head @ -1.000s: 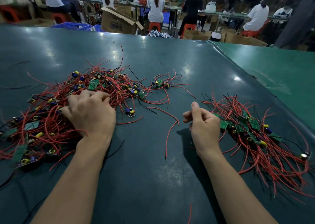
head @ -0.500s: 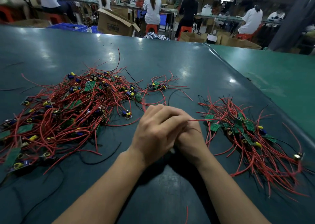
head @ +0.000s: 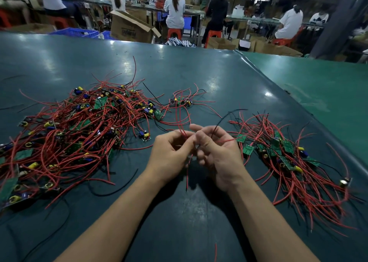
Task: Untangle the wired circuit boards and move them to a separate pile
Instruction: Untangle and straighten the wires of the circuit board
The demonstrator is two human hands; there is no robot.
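Left hand (head: 171,154) and right hand (head: 217,152) both pinch red wires (head: 182,120) mid-counter (head: 179,66); their board hidden behind fingers.

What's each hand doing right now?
Left hand: pinching red wires.
Right hand: fingers curled around the same wires and a black wire.

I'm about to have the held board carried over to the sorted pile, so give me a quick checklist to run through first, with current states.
1. Left hand grips the red wires: ok.
2. Right hand grips wires too: ok.
3. Held wires free of the tangled pile: cannot tell; they rise toward a small cluster behind.
4. The board itself in the hands: cannot tell, fingers hide it.
5. Sorted pile lies beside the right hand: ok.
6. Bare table under the hands: ok.
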